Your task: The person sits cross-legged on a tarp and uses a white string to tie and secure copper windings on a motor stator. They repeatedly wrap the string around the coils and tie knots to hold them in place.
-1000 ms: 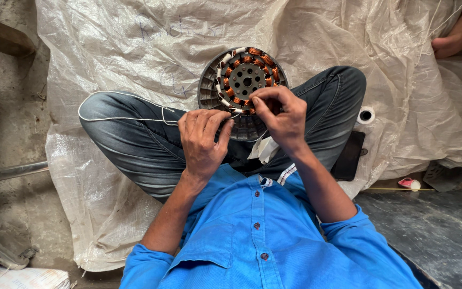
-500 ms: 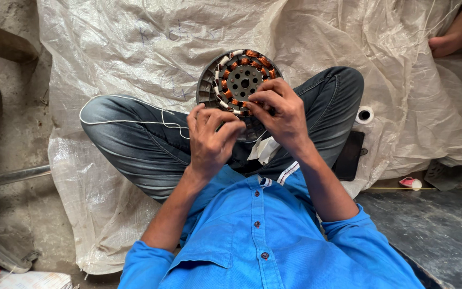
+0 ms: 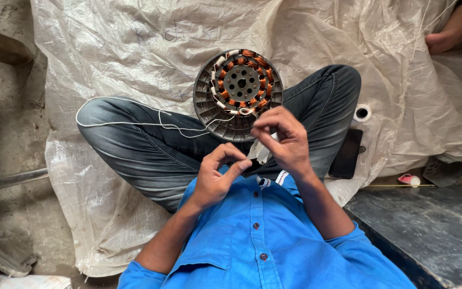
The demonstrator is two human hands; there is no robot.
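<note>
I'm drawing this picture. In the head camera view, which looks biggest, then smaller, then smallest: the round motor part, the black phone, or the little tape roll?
1. Round motor part with copper coils, resting on the person's lap: clearly largest.
2. Black phone lying on the white sheet.
3. Little white tape roll: smallest.

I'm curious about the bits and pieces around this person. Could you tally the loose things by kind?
Round motor stator with copper coils: 1
White string: 1
Small white paper strips: cannot count, partly hidden
Black phone: 1
White tape roll: 1
Total: 4 countable things
</note>
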